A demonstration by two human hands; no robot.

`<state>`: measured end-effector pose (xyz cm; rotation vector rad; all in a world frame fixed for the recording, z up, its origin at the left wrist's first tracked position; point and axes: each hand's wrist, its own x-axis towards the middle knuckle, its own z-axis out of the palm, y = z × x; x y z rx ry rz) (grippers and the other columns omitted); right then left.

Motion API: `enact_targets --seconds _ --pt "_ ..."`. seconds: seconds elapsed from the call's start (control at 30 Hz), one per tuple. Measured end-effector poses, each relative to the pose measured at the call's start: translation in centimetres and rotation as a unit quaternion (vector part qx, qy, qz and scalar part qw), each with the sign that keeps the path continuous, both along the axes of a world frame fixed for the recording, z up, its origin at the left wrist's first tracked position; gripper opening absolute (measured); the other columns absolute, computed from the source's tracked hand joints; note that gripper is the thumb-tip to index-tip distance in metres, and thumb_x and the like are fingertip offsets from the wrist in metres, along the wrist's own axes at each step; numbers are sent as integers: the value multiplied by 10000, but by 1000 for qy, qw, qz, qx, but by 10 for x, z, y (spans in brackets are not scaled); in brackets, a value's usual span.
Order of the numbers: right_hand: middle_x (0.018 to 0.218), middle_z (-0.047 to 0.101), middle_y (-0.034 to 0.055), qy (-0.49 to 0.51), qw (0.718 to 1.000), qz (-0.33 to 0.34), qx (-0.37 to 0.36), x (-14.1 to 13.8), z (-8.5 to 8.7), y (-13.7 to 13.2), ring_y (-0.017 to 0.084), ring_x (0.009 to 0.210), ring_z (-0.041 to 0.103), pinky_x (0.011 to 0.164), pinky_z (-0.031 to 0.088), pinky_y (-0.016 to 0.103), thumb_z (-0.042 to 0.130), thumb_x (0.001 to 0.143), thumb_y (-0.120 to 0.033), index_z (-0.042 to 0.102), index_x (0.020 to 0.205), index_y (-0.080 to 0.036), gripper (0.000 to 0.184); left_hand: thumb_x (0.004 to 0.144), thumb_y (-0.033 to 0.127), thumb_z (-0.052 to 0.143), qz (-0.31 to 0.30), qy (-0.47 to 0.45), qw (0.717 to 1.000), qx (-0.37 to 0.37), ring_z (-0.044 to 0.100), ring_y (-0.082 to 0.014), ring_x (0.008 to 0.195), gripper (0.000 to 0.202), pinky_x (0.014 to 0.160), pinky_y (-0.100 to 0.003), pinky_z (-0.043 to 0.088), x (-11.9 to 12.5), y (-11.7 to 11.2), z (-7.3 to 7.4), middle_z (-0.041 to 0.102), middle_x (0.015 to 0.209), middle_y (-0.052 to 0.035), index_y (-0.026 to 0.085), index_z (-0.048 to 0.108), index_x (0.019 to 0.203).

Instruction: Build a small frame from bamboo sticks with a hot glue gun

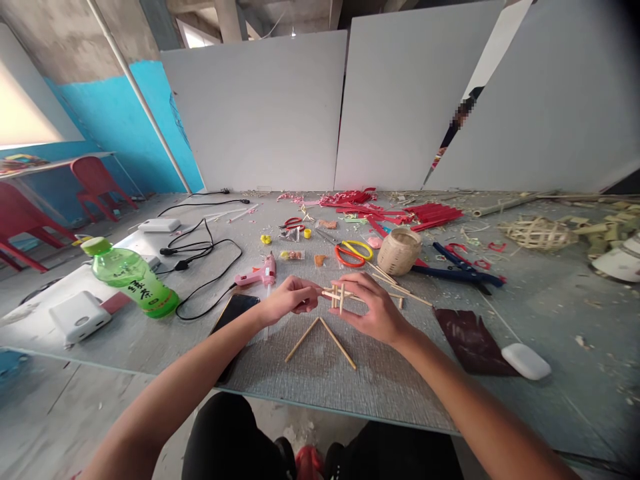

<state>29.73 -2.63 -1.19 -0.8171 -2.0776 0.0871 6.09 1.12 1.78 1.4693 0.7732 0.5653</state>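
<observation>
A small frame of crossed bamboo sticks [338, 294] hangs just above the grey table [550, 313]. My left hand [290, 298] pinches its left end with the fingertips. My right hand [376, 308] curls round its right side, thumb and fingers on the sticks. Below the hands two bamboo sticks [321, 342] lie joined at the top in an upside-down V. A pink glue gun [260, 273] lies just behind my left hand, its black cable running off to the left.
A black phone [234, 311] lies under my left wrist. A green bottle [130, 276] lies at left beside white boxes. Behind are yellow-handled scissors [354, 253], a small woven basket [399, 251], blue pliers [463, 269], red strips. A dark sheet [470, 340] and a white case [525, 361] lie at right.
</observation>
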Motion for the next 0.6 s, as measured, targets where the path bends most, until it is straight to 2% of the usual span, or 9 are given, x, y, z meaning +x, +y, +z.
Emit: enact_targets --seconds 0.23,0.6 --pt "1212 666 80 1 1000 3 0 1 0 0 276 1125 670 965 598 493 762 920 -292 604 1358 -304 466 820 480 658 -15 7 1000 9 324 -60 490 405 480 -240 189 -1 -1 0 477 573 42 99 758 914" --pt "1214 665 78 -4 1000 5 5 0 1 -1 270 1121 664 959 592 479 769 915 -291 589 1367 -298 486 831 505 688 -22 22 999 27 333 -59 499 401 477 -235 202 -1 -1 2 467 574 48 107 733 852"
